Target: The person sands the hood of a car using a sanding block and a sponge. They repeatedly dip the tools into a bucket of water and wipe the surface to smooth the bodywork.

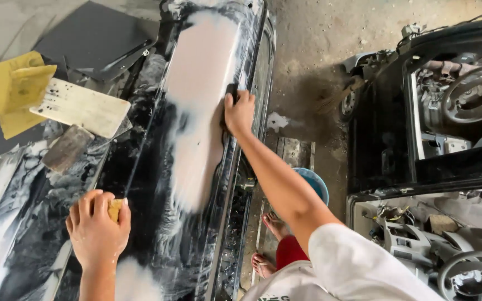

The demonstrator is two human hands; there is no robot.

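From the head view I saw my right hand [239,113] pressing a dark sanding block [231,92], fingers curled over it, on the long black car panel [140,184]; its pale middle looked sanded, its edges not. My left hand [97,231] pinched a yellow sponge [115,209] on the panel's near side.
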